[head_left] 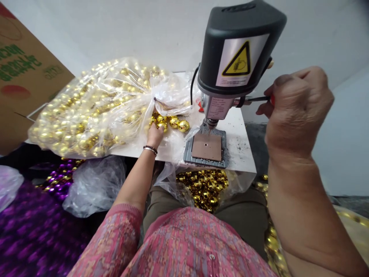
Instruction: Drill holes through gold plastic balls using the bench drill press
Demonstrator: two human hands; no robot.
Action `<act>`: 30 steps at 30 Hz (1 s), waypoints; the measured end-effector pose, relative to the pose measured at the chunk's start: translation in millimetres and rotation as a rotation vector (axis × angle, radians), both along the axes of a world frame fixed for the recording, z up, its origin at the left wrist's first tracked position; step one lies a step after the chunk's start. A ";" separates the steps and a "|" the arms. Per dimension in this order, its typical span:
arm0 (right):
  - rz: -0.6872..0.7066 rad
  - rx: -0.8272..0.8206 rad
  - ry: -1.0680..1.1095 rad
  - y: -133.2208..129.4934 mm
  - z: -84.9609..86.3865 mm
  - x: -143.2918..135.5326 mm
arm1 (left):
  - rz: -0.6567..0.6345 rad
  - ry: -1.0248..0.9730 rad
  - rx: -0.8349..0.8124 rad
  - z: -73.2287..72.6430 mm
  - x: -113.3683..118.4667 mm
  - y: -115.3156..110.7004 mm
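My left hand reaches to the mouth of a clear plastic bag, its fingers closed around a shiny gold ball; the fingertips are partly hidden. Two more gold balls lie just to the right of it. High on the right, my right hand is closed on the feed lever of a small bench drill press; a bit of red knob shows in the grip. Below the drill bit, a brown square block with a small hole rests on the grey base.
Dark shavings dot the white table around the base. An open bag of faceted gold pieces hangs at my lap. To the left are a cardboard box, purple balls and crumpled plastic. A black cable runs behind the drill.
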State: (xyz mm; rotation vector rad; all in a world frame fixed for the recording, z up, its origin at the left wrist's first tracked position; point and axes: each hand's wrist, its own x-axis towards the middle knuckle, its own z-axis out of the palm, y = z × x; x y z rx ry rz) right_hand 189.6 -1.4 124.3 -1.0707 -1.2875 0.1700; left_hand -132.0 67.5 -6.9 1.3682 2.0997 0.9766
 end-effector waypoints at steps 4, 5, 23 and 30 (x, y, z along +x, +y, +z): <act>0.021 0.024 0.010 -3.0 -0.4 -2.5 | -0.017 -0.028 -0.102 -12.4 -0.1 3.8; 0.023 0.038 0.004 -3.4 -0.8 -2.8 | -0.031 -0.028 -0.094 -13.9 2.8 2.0; 0.012 -0.083 -0.004 -6.2 12.7 -9.7 | -0.556 -0.809 -0.199 18.2 67.1 -74.0; 0.029 -0.189 -0.063 25.9 55.2 -1.0 | -0.516 -0.562 -0.191 18.9 95.9 -65.4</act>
